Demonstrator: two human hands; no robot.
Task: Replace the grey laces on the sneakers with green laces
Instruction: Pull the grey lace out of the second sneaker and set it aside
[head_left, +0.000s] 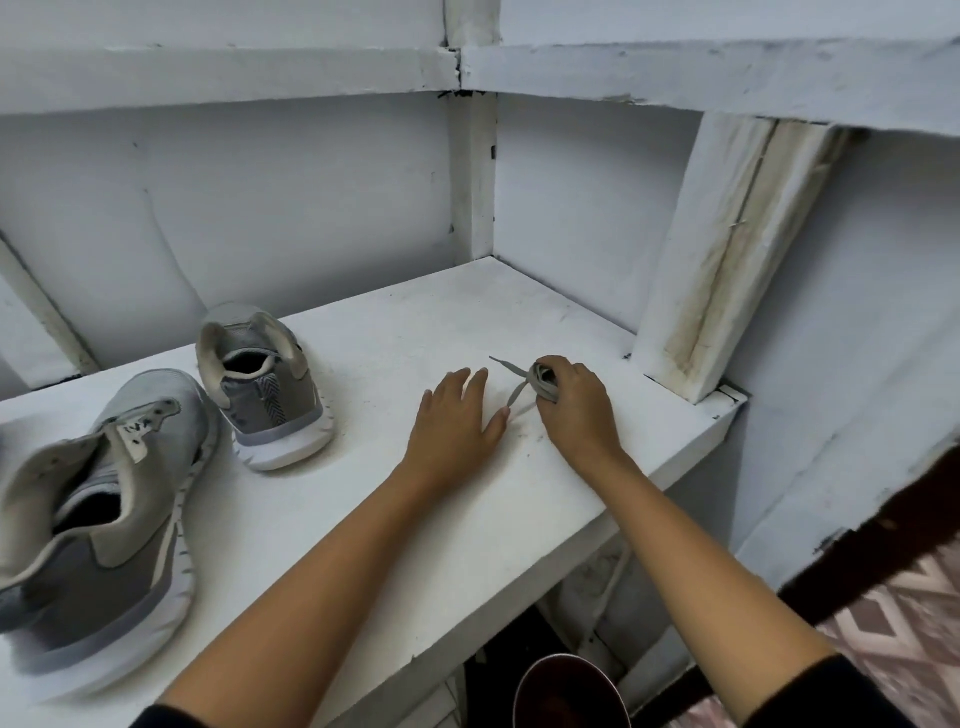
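On the white shelf, both unlaced grey sneakers stand well to the left of the hands, toes pointing away. The left hand, the nearer to them, lies flat with its fingers spread. The right hand curls around the bundled grey lace, whose loose ends trail leftward. No green laces are in view.

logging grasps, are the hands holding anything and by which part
The right hand grips the grey lace by its wound-up bundle, with the ends sticking out. The left hand lies flat on the shelf, holding nothing.
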